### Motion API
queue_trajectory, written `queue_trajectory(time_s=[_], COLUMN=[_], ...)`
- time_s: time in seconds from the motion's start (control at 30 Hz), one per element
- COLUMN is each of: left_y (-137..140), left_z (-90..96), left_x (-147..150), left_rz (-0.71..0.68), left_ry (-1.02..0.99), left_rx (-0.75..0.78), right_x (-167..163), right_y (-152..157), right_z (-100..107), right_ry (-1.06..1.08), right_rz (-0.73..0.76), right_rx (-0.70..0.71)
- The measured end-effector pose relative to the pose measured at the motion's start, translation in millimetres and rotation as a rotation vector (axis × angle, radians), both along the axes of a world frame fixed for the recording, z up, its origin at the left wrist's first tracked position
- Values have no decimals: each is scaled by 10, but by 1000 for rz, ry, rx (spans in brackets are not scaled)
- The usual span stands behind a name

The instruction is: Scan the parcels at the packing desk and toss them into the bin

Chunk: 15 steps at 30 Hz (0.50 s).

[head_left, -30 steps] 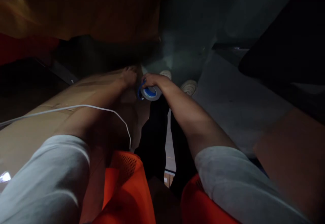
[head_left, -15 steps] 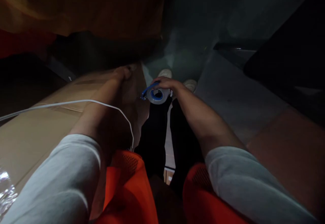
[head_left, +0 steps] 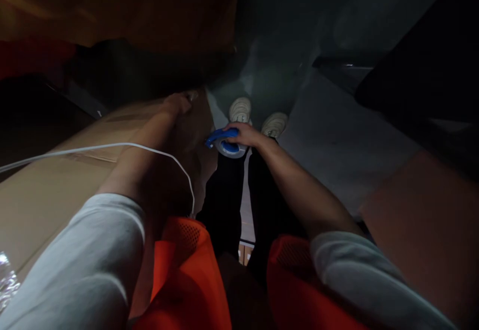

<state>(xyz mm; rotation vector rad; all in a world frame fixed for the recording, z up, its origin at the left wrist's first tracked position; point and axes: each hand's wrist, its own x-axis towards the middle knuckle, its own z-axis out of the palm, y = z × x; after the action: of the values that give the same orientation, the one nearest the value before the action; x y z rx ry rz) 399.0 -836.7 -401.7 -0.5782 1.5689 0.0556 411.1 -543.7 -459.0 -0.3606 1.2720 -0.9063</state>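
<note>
My right hand (head_left: 245, 134) is closed around a blue tape dispenser (head_left: 226, 135) with a roll of clear tape on it. It is held in front of my legs, just to the right of a large cardboard box (head_left: 71, 185). My left hand (head_left: 177, 103) is at the far right corner of the box, its fingers curled. By its fingertips is a small pale, shiny bit (head_left: 192, 95), too dim to make out.
A white cable (head_left: 123, 144) runs across my left forearm. My shoes (head_left: 240, 109) stand on the dark floor. Crinkled clear plastic (head_left: 6, 280) lies at the lower left. Brown-orange sheeting (head_left: 130, 11) hangs at the back left. A grey flat panel (head_left: 329, 135) lies to the right.
My right hand has tilted the tape dispenser, so more of its blue handle shows, and has shifted slightly toward me. The left hand has stayed at the box corner.
</note>
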Motion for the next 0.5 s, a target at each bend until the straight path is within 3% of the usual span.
queue_trajectory(time_s=[0.1,0.23,0.37,0.5], left_y=[7,2,-22,-41], left_z=[6,7,-18,-16], left_x=[-22,-29,3,29], left_rz=[7,14,23,0], left_ry=[-5,-5,7,17], left_rx=[-15,-13,-15,-9], right_x=[-226,-406,-353,-145], right_y=[-433,-980,-1301,-1468], right_z=[71,278,476,512], right_ry=[126,304,386,381], right_rz=[204,437,474,418], right_rx=[-117,-155,-179,-219])
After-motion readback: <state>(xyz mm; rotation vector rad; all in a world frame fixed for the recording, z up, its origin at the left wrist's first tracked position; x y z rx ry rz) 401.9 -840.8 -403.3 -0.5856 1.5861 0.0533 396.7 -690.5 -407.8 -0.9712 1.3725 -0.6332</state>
